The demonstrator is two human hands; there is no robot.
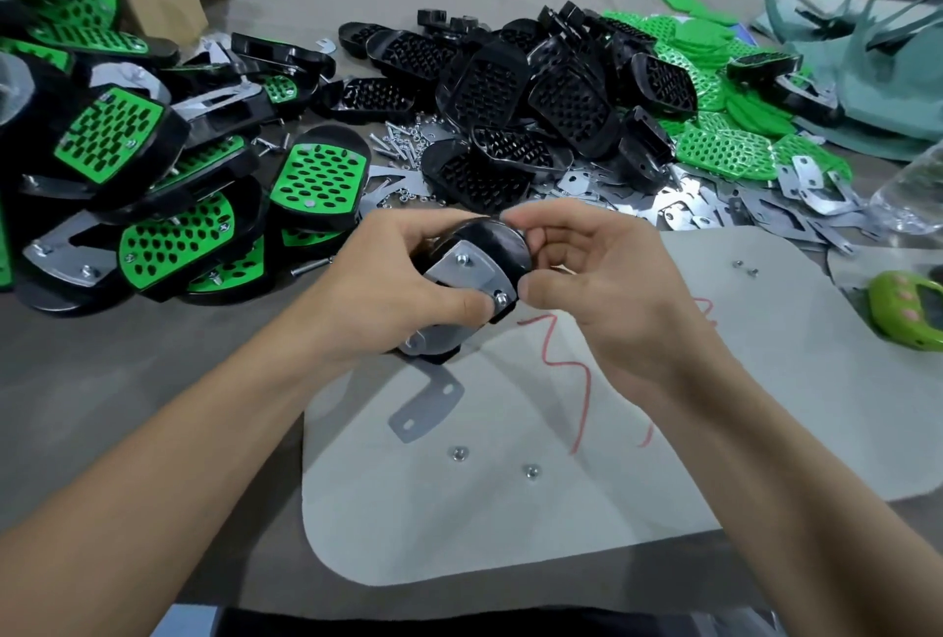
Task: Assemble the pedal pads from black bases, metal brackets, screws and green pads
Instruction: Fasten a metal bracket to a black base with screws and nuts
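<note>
The left grip (408, 289) clasps a black base (492, 238) above the desk's (153, 407) near middle, thumb on its metal bracket (462, 269) (two nuts (501, 298) show). The right grip (602, 289) pinches the base's far rim. A loose bracket (426, 407) lies below on a pale mat (663, 432).

Your left hand (403, 289) curls round the black base (502, 241), thumb pressed on its near face. Your right hand (602, 289) meets it from the other side, fingers bent over its top edge, thumb below. Both bare forearms reach in from the lower corners and converge.
</note>
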